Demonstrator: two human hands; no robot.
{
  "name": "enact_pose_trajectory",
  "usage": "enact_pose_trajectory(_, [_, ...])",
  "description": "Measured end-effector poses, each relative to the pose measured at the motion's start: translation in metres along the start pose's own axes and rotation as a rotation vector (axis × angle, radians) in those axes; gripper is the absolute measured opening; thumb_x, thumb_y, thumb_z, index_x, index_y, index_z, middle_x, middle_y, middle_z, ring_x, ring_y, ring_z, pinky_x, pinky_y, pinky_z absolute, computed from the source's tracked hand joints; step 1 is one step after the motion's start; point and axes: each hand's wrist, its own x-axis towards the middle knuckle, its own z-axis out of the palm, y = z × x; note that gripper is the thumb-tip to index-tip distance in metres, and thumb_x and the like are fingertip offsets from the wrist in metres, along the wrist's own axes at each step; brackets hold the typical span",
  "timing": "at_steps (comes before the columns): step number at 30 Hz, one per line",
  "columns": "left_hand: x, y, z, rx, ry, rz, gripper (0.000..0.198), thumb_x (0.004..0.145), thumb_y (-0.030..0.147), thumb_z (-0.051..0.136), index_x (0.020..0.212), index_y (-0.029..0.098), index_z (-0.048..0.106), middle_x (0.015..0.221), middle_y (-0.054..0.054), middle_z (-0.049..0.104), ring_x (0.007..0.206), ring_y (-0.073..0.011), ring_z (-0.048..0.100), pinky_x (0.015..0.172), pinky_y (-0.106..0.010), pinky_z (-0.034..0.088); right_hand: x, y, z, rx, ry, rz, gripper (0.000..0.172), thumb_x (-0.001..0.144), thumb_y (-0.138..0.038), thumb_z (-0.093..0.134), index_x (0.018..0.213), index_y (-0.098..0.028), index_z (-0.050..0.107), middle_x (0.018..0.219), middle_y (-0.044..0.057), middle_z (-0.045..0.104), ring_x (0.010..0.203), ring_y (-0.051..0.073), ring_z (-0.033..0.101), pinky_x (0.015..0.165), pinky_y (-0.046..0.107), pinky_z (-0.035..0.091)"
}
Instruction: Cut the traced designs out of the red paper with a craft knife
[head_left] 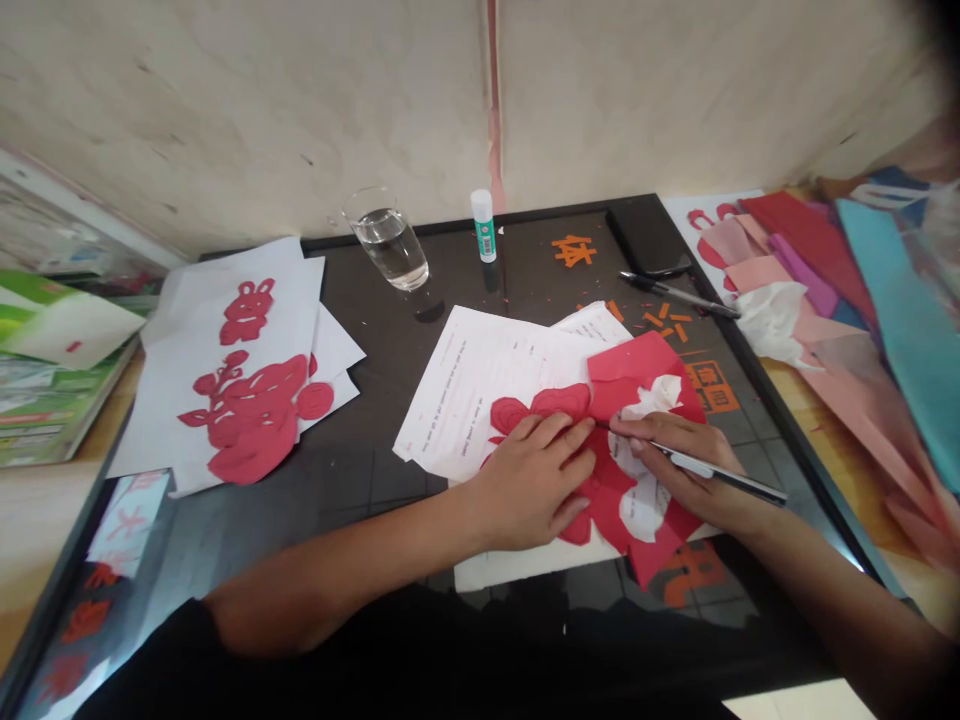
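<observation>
Cream plaster wall (247, 100) across the far side, a reddish vertical seam down its middle. Below it, a dark table top (360, 500) inside a black frame. Along the right, a heap of coloured paper sheets (911, 310) in pink, crimson, magenta and turquoise, with crumpled white tissue (772, 320) lying on it. At far left, a stack of green-covered books (52, 390).

On the left of the table, overlapping white sheets (296, 300) bearing red paper-cut flowers (251, 410). At centre right, printed white pages (480, 385), partly under a sheet of red paper (645, 375) with petal-shaped edges and white patches on it, right in front of the wearer.

Left hand (525, 480) spread flat, fingers pressing down on the red paper at the edge of the printed pages. Right hand (686, 465) just beside it, pinching a slim craft knife (720, 470) between thumb and fingers, the tip on the red paper near the left fingertips.

Farther up the table, a glass of water (388, 245), a glue stick (484, 225), a black phone (649, 240), a pen (679, 295) and small orange paper scraps (660, 320).
</observation>
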Motion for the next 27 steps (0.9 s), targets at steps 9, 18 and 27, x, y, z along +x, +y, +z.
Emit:
enact_pose_trajectory(9, [-0.002,0.009,0.009,0.107,0.019,0.007,0.042,0.095,0.037,0.044,0.127,0.012,0.053,0.149,-0.02,0.04,0.133,-0.0358,0.041,0.105,-0.049,0.035,-0.006,0.001,0.005,-0.118,0.03,-0.191,0.036,0.091,-0.012,0.053,0.122,-0.025,0.064,0.104,0.01,0.072,0.092,0.021,0.07,0.079,0.034,0.059])
enact_pose_trajectory(18, [-0.002,0.009,0.007,0.141,0.01,0.013,0.042,0.094,0.037,0.044,0.127,0.011,0.052,0.149,-0.021,0.04,0.131,-0.0369,0.043,0.102,-0.05,0.038,-0.009,0.002,0.005,-0.159,0.021,-0.244,0.039,0.089,-0.007,0.054,0.124,-0.023,0.062,0.102,0.01,0.072,0.09,0.021,0.069,0.077,0.034,0.058])
enact_pose_trajectory(27, [-0.001,0.007,0.008,0.144,0.005,0.014,0.044,0.094,0.038,0.045,0.128,0.011,0.052,0.15,-0.021,0.039,0.13,-0.0368,0.043,0.102,-0.05,0.038,-0.015,0.005,0.002,-0.161,0.033,-0.248,0.046,0.086,-0.005,0.056,0.128,-0.024,0.06,0.102,0.009,0.072,0.09,0.021,0.068,0.077,0.033,0.056])
